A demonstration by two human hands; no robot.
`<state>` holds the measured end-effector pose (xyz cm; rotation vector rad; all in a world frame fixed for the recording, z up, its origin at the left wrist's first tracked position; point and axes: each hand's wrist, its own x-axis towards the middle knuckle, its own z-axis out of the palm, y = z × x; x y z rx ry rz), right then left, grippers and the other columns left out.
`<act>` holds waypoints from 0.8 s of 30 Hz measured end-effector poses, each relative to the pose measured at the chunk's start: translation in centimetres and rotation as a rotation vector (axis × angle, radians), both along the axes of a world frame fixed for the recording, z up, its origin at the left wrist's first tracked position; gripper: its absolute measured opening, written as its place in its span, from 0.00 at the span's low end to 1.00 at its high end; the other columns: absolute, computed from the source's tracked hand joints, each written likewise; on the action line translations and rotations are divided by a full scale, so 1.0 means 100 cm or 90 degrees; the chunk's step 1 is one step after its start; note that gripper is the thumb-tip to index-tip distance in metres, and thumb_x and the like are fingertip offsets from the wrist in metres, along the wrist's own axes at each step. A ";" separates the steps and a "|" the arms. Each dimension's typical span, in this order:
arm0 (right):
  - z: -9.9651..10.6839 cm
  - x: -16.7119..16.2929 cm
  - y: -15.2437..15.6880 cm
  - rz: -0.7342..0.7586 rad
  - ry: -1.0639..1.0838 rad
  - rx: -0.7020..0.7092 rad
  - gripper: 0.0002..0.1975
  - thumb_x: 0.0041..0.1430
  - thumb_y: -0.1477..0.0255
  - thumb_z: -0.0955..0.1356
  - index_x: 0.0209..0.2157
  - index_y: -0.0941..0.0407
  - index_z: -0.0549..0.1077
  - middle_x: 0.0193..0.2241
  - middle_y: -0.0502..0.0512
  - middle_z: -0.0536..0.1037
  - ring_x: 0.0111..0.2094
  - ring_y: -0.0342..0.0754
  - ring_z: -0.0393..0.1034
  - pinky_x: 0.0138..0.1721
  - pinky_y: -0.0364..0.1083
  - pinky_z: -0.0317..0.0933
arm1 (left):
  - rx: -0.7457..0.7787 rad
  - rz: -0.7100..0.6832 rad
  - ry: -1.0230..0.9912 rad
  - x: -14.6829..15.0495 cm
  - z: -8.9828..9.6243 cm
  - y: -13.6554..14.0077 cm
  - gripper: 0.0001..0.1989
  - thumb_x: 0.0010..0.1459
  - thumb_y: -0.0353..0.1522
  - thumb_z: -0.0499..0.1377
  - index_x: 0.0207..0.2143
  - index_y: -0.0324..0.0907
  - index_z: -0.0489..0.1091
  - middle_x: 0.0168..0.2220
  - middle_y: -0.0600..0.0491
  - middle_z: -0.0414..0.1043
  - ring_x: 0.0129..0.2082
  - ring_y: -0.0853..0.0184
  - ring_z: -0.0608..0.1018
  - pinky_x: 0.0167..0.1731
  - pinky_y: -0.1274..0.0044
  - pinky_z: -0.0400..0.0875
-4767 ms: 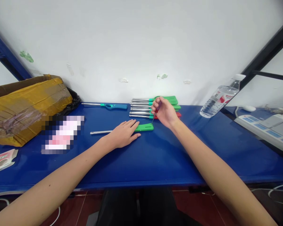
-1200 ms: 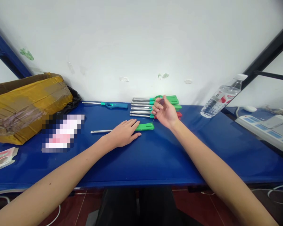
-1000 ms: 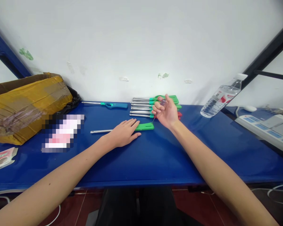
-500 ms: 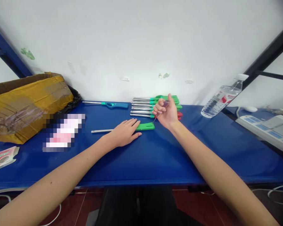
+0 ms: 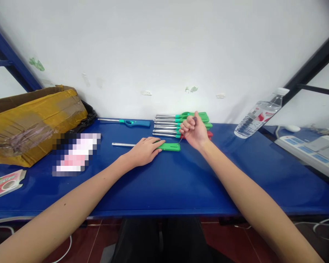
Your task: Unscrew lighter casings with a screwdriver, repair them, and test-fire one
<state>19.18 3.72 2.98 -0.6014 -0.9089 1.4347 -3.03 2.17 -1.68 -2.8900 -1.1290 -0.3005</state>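
Note:
A green long-necked lighter (image 5: 168, 147) lies on the blue table, its metal barrel pointing left. My left hand (image 5: 145, 151) rests over its middle, thumb on the near side and fingers across the top, holding it down. My right hand (image 5: 196, 133) is closed around the dark handle of a screwdriver (image 5: 195, 119). The thin shaft slants down to the right end of the green handle; whether the tip sits in a screw there is too small to tell. Just behind, a row of green and red lighters (image 5: 166, 126) lies by the wall, partly hidden by my right hand.
A blue lighter (image 5: 138, 123) lies near the wall. At left are a taped cardboard box (image 5: 38, 128), a blurred pinkish item (image 5: 76, 153) and a printed card piece (image 5: 7, 184). To the right stand a water bottle (image 5: 259, 115) and a white power strip (image 5: 309, 149).
The green lighter has turned slightly, its barrel end swinging toward the wall, and my left hand has shifted with it. My right hand keeps the screwdriver at the handle's end.

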 end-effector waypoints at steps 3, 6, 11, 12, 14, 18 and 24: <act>0.001 0.002 -0.002 0.002 -0.004 0.000 0.30 0.61 0.49 0.63 0.16 0.53 0.49 0.14 0.44 0.46 0.18 0.42 0.51 0.21 0.43 0.57 | -0.005 0.003 -0.018 0.000 0.000 0.000 0.23 0.70 0.37 0.44 0.63 0.42 0.61 0.59 0.44 0.66 0.59 0.57 0.68 0.55 0.64 0.64; 0.002 0.003 -0.004 0.005 0.012 0.000 0.26 0.60 0.55 0.65 0.17 0.54 0.52 0.18 0.47 0.57 0.22 0.43 0.58 0.23 0.43 0.60 | 0.002 0.000 -0.019 0.000 -0.001 0.000 0.23 0.70 0.36 0.44 0.63 0.41 0.61 0.60 0.43 0.66 0.59 0.57 0.68 0.56 0.64 0.63; 0.002 0.002 -0.004 -0.001 0.036 0.012 0.14 0.55 0.64 0.70 0.24 0.54 0.64 0.24 0.47 0.66 0.26 0.41 0.63 0.26 0.41 0.62 | 0.004 0.003 -0.013 0.000 -0.004 0.000 0.24 0.70 0.37 0.44 0.64 0.40 0.60 0.62 0.42 0.62 0.62 0.56 0.65 0.59 0.63 0.62; 0.001 0.001 -0.003 0.006 0.035 0.015 0.14 0.55 0.64 0.71 0.25 0.54 0.64 0.23 0.46 0.65 0.25 0.41 0.62 0.26 0.41 0.62 | 0.004 0.003 -0.013 0.000 -0.004 0.001 0.24 0.70 0.37 0.44 0.64 0.39 0.60 0.63 0.42 0.62 0.63 0.56 0.65 0.59 0.63 0.62; 0.000 0.000 -0.001 0.020 0.025 0.013 0.18 0.55 0.60 0.72 0.24 0.54 0.63 0.20 0.45 0.62 0.23 0.41 0.60 0.25 0.40 0.60 | 0.007 0.001 -0.013 0.000 -0.005 0.001 0.24 0.70 0.37 0.44 0.64 0.39 0.60 0.63 0.41 0.62 0.63 0.56 0.64 0.60 0.63 0.61; -0.002 0.000 0.000 0.036 -0.003 -0.003 0.28 0.57 0.48 0.67 0.20 0.53 0.55 0.17 0.45 0.56 0.21 0.42 0.58 0.23 0.42 0.59 | 0.012 0.000 -0.006 0.000 -0.005 0.001 0.24 0.70 0.36 0.45 0.64 0.38 0.59 0.63 0.41 0.62 0.63 0.55 0.65 0.60 0.63 0.62; 0.001 0.002 -0.002 0.016 0.006 0.001 0.24 0.57 0.52 0.69 0.20 0.53 0.59 0.22 0.48 0.65 0.25 0.43 0.64 0.24 0.43 0.60 | 0.014 0.005 0.004 0.001 -0.005 0.000 0.24 0.70 0.36 0.44 0.64 0.38 0.59 0.61 0.40 0.63 0.61 0.54 0.66 0.58 0.63 0.63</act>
